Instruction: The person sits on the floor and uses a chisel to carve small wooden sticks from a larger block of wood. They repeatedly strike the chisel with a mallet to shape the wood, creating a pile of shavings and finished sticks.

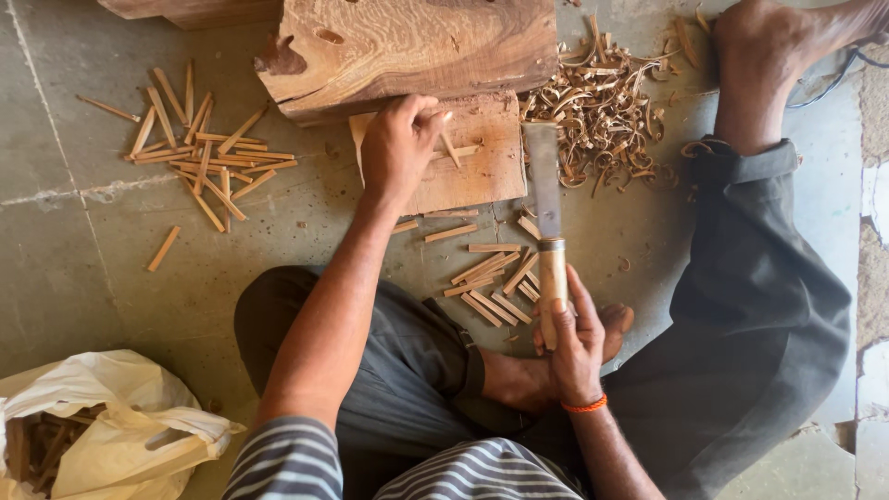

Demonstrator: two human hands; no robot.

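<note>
Left hand [400, 143]: closed, pinching a thin wood stick [450, 148] upright on the chopping board [482, 176].
Right hand [574, 347]: fist round the knife [546, 213] handle, blade beside the board's right edge.
Cut sticks [495, 282]: between both hands.
Shavings [602, 111]: beyond the blade.
Bare floor [83, 268]: left.

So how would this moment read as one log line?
left hand: holds thin stick on wooden block | right hand: grips knife

The left hand [400, 143] is pinching a thin wood stick [450, 148] upright on a flat wooden block [472, 171] lying on the floor [83, 268], while the right hand [574, 347] is gripping the pale handle of a broad-bladed knife [544, 185], with curled shavings [602, 116] piling beside it.
</note>
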